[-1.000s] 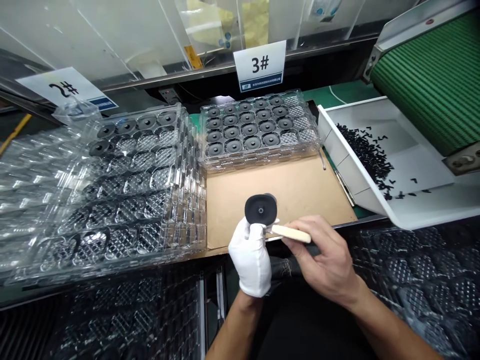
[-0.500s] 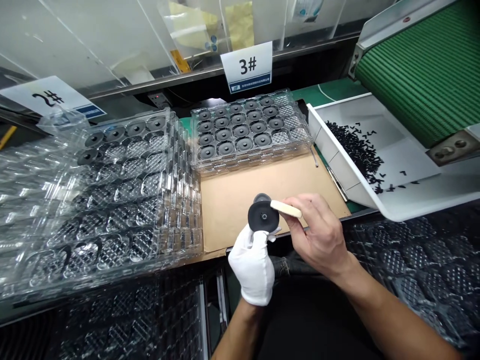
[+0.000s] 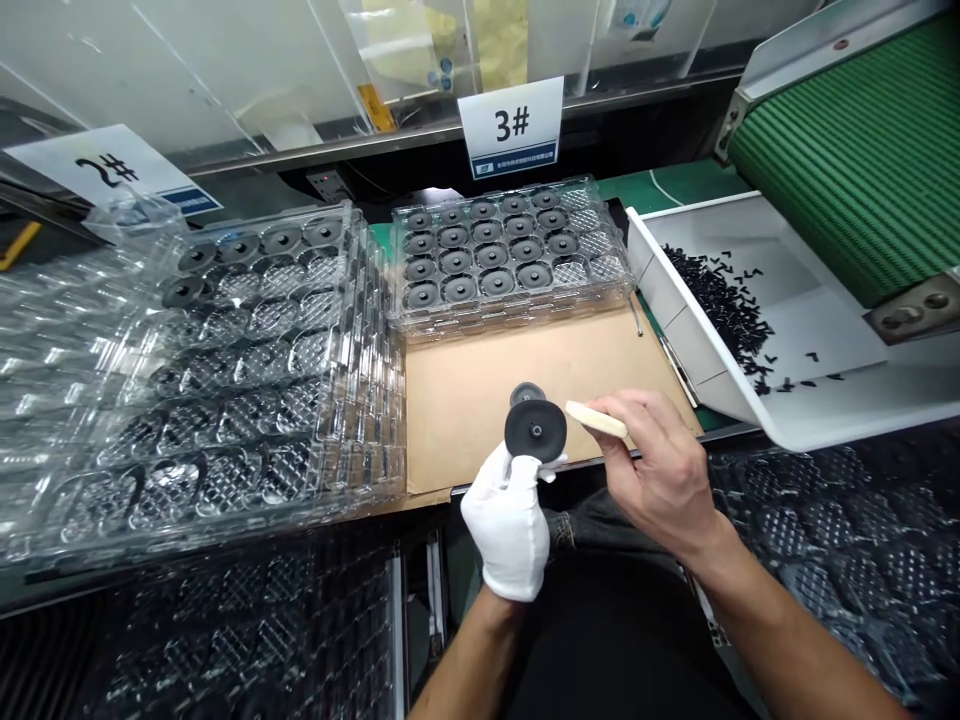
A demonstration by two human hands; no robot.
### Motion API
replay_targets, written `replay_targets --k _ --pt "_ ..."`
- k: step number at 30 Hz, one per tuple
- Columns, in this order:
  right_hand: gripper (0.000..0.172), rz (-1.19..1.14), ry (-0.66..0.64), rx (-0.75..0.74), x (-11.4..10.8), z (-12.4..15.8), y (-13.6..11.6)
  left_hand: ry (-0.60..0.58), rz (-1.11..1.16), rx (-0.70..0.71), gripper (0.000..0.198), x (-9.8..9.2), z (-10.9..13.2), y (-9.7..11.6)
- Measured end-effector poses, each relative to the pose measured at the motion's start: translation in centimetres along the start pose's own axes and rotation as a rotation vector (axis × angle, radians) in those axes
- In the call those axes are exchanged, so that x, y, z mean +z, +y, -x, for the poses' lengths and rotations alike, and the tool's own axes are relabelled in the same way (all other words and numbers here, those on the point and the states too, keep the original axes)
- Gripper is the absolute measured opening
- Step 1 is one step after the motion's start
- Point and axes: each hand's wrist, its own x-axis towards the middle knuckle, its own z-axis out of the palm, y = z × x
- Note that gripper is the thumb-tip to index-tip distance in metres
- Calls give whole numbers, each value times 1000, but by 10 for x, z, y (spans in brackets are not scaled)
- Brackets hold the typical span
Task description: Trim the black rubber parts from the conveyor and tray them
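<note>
The left hand [image 3: 510, 525], in a white glove, pinches the near edge of a black rounded disc [image 3: 535, 430] between thumb and fingers, its hollow face and central hub turned up toward the wearer. Taking that disc as the clock's centre, the bare right hand [image 3: 664, 470] is at 4 o'clock, gripping a cream pad [image 3: 596, 418] whose tip lies just beside the disc's rim at 3 o'clock. At 12 o'clock, partly hidden behind it, a second disc [image 3: 526, 391] shows; I cannot tell whether the two touch. Beneath lies a brown board [image 3: 454, 400]. At its far side, toward 11 o'clock, a clear tray [image 3: 502, 312] holds rows of similar discs. A tall stack of clear trays [image 3: 300, 360] is at 10 o'clock, with discs in its far cells. At 2 o'clock a white bin [image 3: 675, 310] contains small black pieces [image 3: 720, 310], and beyond it slopes a green conveyor belt [image 3: 862, 160]. The "3#" sign [image 3: 513, 125] stands at 12 o'clock.
</note>
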Motion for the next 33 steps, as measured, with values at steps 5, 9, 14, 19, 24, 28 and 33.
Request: replay_targets --k 5,9,14,19,24,28,33 --pt "26 -61 35 22 -4 2 -1 1 -25 20 18 -2 -2 -2" --pt "25 -109 -26 -3 1 1 -4 13 -32 17 14 -3 -1 -2" --pt "22 -76 -9 -26 10 -6 -3 -21 -5 -17 16 -2 3 -3" --pt "21 -104 156 128 10 -13 -2 3 1 -23 16 -3 2 -4" --pt "20 -195 93 119 5 -9 -6 7 5 5 17 -6 -2 -6" --pt "23 -191 12 32 9 -3 -9 13 70 -11 14 -5 -5 -12" --pt "30 -122 -29 -40 20 12 -18 15 32 0 14 -7 -9 -12"
